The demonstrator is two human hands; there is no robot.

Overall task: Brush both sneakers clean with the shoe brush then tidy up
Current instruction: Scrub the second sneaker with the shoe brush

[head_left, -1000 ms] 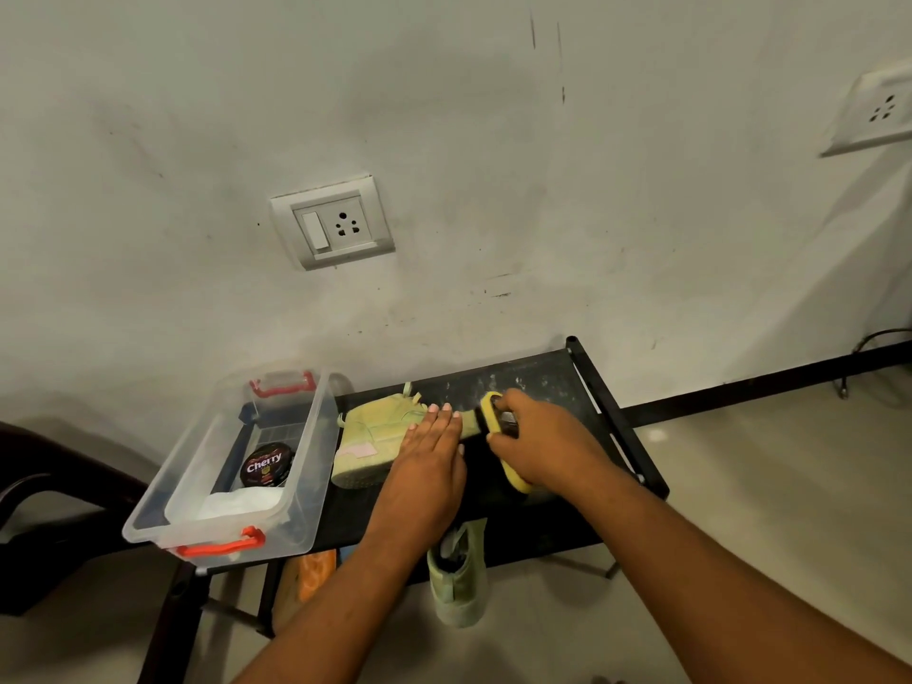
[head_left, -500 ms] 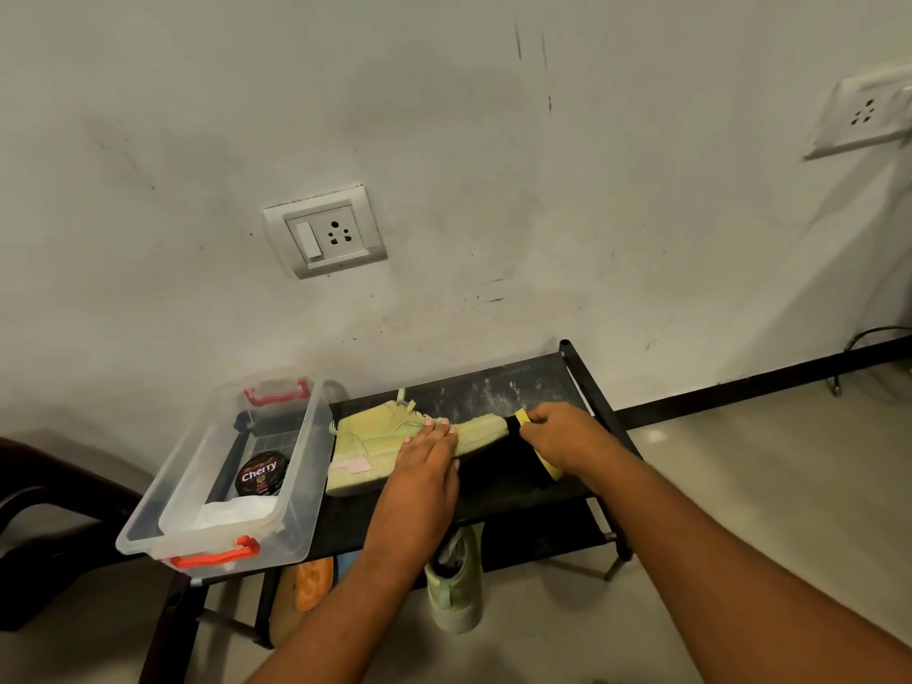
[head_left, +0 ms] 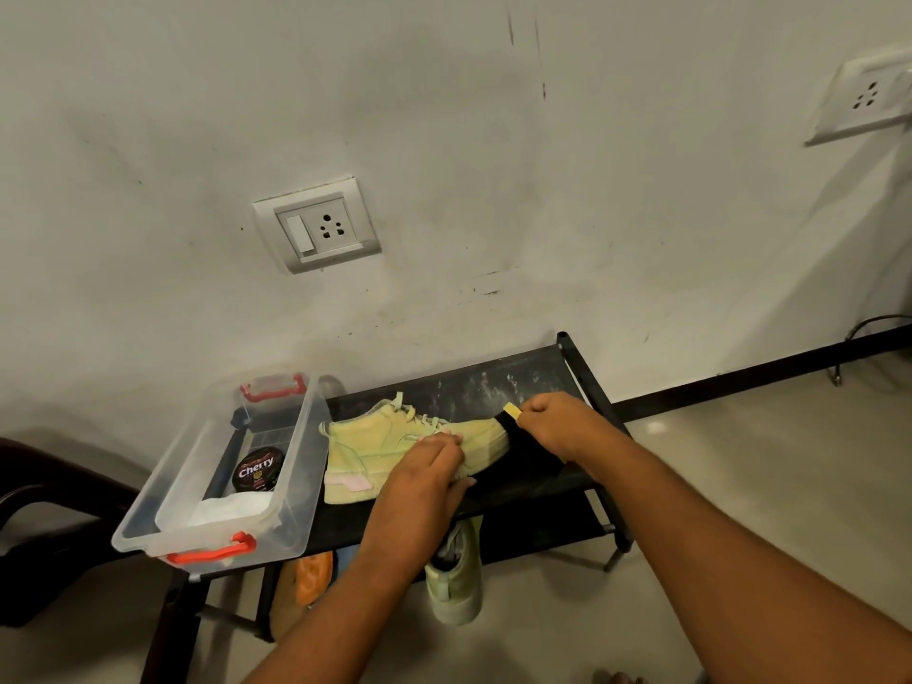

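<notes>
My right hand [head_left: 557,427] had its fingers curled tight round the shoe brush [head_left: 512,412], with only the brush's yellow end showing past my knuckles, right at the sneaker's toe. My left hand [head_left: 419,481] held the sneaker [head_left: 375,446] itself, fingers bent over the laces and thumb at the sole's edge.

The sneaker lay on top of the black rack [head_left: 493,382], its long axis running along the rack's length — toe toward the rack's right end, heel toward its left. It was a pale yellow-green high-top with a pink patch low by the heel.

The second sneaker [head_left: 456,589] stuck out below the rack's top shelf, toe down. At the rack's left end sat a clear bin [head_left: 148,515] with red handles, a polish tin [head_left: 257,469] inside.
</notes>
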